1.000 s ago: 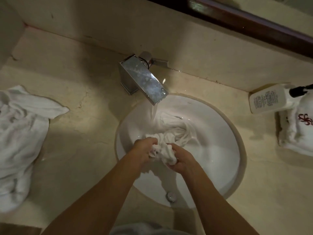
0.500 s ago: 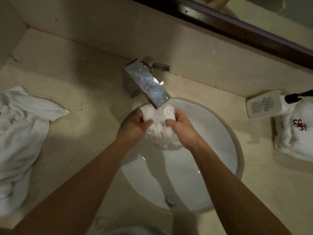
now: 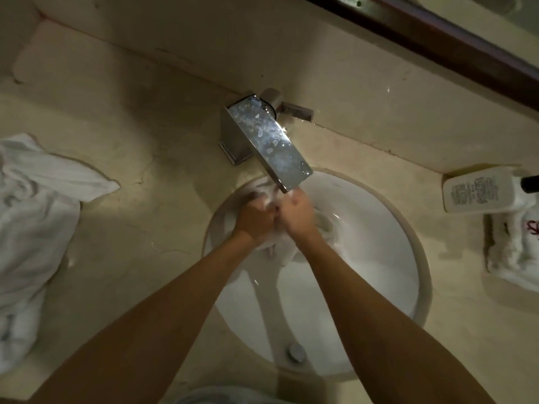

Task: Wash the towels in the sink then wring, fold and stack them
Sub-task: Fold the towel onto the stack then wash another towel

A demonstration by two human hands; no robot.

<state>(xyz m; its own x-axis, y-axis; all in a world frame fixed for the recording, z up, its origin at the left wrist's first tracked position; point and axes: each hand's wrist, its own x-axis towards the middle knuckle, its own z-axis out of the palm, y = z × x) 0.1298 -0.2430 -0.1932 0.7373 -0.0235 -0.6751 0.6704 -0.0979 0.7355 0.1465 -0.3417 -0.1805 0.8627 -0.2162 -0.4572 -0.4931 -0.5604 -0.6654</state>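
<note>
On a beige stone counter [image 3: 145, 147] under a dark-framed mirror [image 3: 437, 39], left hand [image 3: 256, 218] and right hand [image 3: 297, 214] gripped, fingers curled, a wet towel [image 3: 280, 252] over the white sink [image 3: 379, 228], below the faucet [image 3: 268, 141].

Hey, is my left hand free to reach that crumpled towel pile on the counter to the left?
Probably not yet: the left hand grips the wet towel in the sink together with the right hand. The counter path to the towel pile looks unobstructed.

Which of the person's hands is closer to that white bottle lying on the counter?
The right hand. It grips the wet towel under the faucet, on the side toward the white bottle. The left hand holds the same towel just beyond it, farther from the bottle.
</note>
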